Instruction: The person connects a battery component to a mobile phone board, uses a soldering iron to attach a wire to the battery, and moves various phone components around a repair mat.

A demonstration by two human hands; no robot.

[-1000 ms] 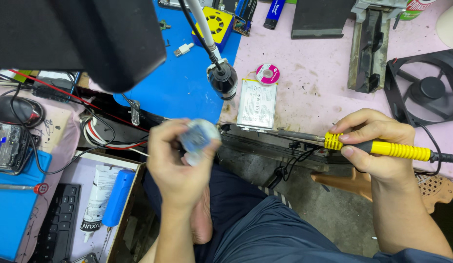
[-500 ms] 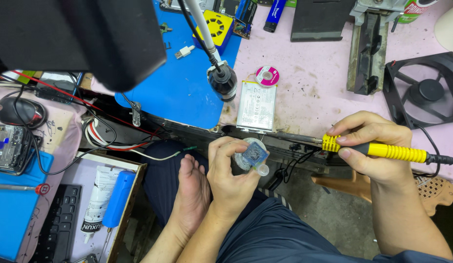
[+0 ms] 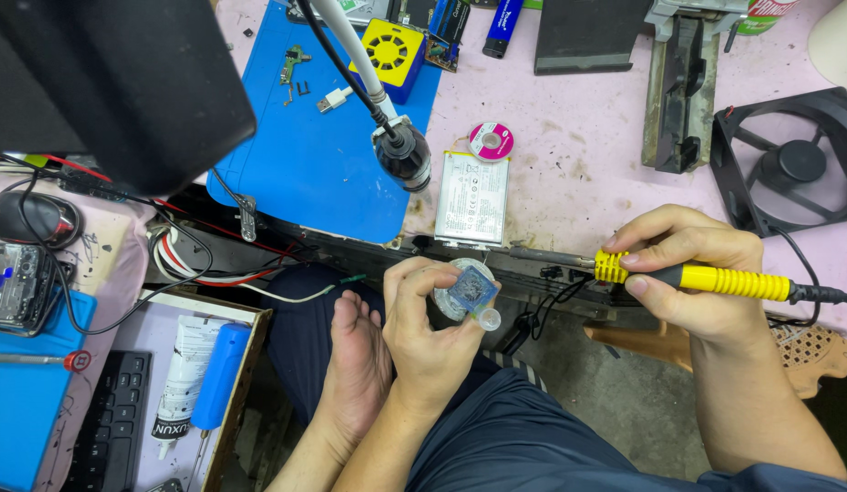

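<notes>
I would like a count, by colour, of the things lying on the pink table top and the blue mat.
Blue: 1, the blue rectangular mat itself.
Yellow: 1, the yellow square box with a round grille.
Black: 1, the black square fan.
Silver: 1, the flat silver rectangular battery.
Pink: 1, the small round pink spool.
White: 1, the small white plug.
Total: 6

Blue mat [image 3: 323, 155] on pink bench [image 3: 578, 173], holding small circuit board [image 3: 296, 62], white plug [image 3: 332, 98] and yellow box [image 3: 391, 55]. Silver battery [image 3: 472, 198] just beside mat; pink wick spool [image 3: 490, 140] above it. Black fan [image 3: 797, 164] at right edge. Mouse [image 3: 27, 217], keyboard [image 3: 100, 428], white tube [image 3: 182, 383] and blue screwdriver [image 3: 218, 378] at left.
</notes>
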